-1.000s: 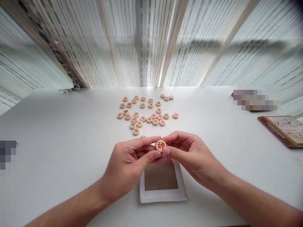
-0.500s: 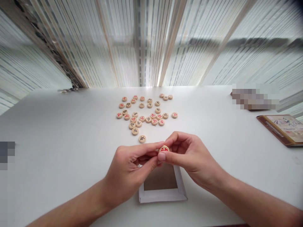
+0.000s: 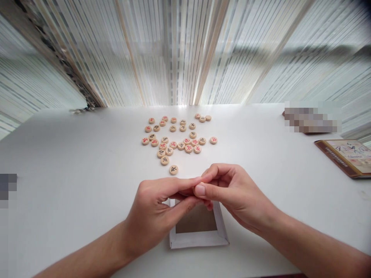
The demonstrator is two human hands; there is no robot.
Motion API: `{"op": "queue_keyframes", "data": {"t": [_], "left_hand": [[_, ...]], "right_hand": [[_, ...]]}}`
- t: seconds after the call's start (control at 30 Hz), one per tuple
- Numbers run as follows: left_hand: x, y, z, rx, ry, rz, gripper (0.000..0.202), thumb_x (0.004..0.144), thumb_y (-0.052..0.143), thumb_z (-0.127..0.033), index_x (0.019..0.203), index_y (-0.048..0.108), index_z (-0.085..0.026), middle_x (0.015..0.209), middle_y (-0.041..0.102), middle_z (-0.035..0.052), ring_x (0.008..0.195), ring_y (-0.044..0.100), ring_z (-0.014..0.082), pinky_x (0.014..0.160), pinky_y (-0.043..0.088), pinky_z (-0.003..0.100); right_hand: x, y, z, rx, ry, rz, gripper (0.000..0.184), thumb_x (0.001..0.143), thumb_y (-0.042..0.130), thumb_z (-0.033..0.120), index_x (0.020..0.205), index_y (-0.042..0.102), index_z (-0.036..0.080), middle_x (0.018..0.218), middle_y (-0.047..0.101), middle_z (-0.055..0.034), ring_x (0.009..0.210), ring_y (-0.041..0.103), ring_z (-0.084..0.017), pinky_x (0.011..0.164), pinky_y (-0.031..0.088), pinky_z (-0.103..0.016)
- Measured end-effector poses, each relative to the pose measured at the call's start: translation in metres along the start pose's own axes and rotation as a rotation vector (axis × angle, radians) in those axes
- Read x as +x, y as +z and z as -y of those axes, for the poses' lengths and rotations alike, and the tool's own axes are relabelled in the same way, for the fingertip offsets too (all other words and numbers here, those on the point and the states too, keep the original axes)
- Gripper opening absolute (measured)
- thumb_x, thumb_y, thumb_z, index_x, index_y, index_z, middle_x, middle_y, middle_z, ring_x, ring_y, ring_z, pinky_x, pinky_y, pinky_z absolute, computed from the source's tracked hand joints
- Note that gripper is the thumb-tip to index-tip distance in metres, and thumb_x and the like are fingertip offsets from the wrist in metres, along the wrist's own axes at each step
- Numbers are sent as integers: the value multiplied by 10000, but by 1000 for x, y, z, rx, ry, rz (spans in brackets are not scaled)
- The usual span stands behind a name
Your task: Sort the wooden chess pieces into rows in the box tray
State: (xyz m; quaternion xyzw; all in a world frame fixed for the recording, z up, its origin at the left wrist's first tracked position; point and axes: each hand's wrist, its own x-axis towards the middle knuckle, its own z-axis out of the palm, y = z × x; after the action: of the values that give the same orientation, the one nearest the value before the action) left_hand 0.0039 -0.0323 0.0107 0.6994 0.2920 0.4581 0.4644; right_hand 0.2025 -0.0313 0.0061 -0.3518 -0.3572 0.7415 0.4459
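Note:
My left hand [image 3: 158, 210] and my right hand [image 3: 232, 193] meet fingertip to fingertip over a shallow white cardboard box tray [image 3: 199, 241] with a brown bottom. Both pinch one round wooden chess piece [image 3: 199, 182], now almost wholly hidden between the fingers; only a sliver of its rim shows. Just beyond the hands a single piece with a black character [image 3: 173, 169] lies on the white table [image 3: 72, 166].
Several wooden chess pieces [image 3: 176, 135] with red or black characters lie scattered at the table's middle back. A brown printed box lid [image 3: 346, 156] rests at the right edge. Striped curtains hang behind the table.
The piece with the red character, held face up a second ago, has tipped flat and sunk between my fingers; both hands have dropped slightly toward the box tray.

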Motion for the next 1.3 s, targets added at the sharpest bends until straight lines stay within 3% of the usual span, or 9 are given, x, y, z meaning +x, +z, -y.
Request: {"op": "queue_keyframes", "data": {"t": [0.37,0.53,0.73,0.93,1.3], "left_hand": [[-1,1,0,-110,-124,-78,512,874,801,40,1197,855,-354,968,884,-41,825,861,138,817,686,148],[2,1,-4,-156,-177,-105,506,856,798,51,1141,868,-361,929,877,-52,795,862,150,793,691,147],[1,1,-6,-76,-149,-91,490,846,811,42,1154,862,-335,1017,873,-27,900,866,178,813,690,152],[1,-2,-5,-71,-153,-70,458,873,819,-4,1212,846,-310,1038,870,-5,834,867,182,790,709,181],[3,-3,-7,-309,-282,-94,367,910,804,-39,1157,866,-303,1003,875,1,850,869,204,815,718,216]], "right_hand": [[2,-4,2,-42,7,39,191,748,994,181,857,839,153,764,820,-52,659,716,-106,635,577,-175],[0,-3,4,0,38,23,277,666,1030,136,857,830,153,763,826,-47,654,742,-106,640,593,-156],[-1,1,5,-18,34,-24,368,552,1062,83,790,794,168,763,828,-37,697,779,-133,645,610,-157],[-1,1,7,-76,-8,-10,287,643,1053,217,838,849,163,806,838,-71,685,757,-149,663,643,-228],[-1,-6,4,-100,-80,68,180,820,954,215,988,890,202,846,842,-68,768,792,-151,757,669,-233]]}}
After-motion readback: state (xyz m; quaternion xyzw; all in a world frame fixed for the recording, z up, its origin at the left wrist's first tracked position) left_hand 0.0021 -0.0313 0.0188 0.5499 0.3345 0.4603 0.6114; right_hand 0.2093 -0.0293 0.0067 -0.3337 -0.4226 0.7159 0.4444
